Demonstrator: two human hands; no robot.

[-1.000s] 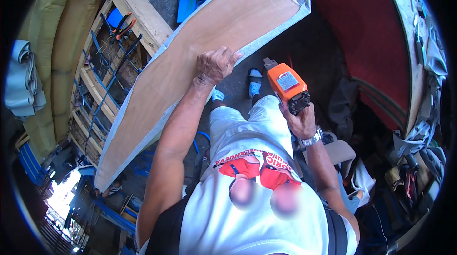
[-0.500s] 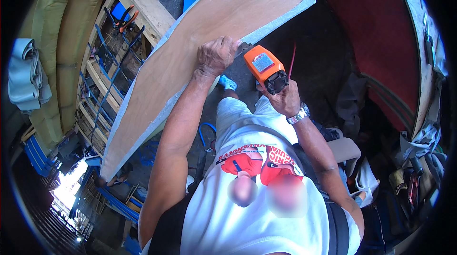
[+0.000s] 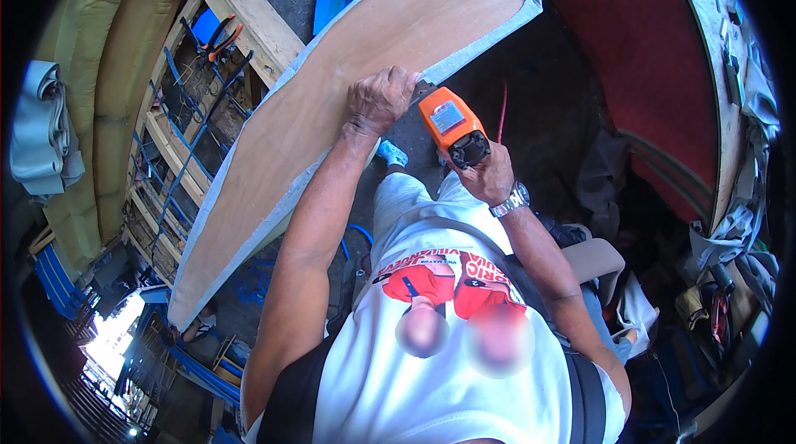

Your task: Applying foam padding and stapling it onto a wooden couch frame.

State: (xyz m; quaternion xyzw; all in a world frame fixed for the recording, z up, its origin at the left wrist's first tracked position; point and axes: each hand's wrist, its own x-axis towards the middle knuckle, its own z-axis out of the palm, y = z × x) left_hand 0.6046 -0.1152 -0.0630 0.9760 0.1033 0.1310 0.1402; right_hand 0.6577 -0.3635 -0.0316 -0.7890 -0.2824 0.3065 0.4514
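A long, curved plywood panel (image 3: 332, 87) slants across the view, with pale grey covering material (image 3: 477, 50) folded over its edges. My left hand (image 3: 381, 100) is closed on the panel's near edge, its fingers bunched at the covering. In my right hand (image 3: 487, 172) is an orange staple gun (image 3: 450, 119), gripped around its handle. The gun's dark nose sits at the panel edge just beside my left fingers; whether it touches cannot be told. A metal watch is on my right wrist.
At the left stands a wooden frame (image 3: 249, 25) laced with blue straps, with orange-handled pliers (image 3: 222, 38) on it. Yellow foam (image 3: 83, 29) and folded grey material (image 3: 41, 129) lie beside it. A large dark red panel (image 3: 647, 54) curves along the right. A red hose (image 3: 503, 108) runs behind the gun.
The staple gun and my right hand have shifted slightly left in view, and the panel sits a little further left. Both hands keep their grips.
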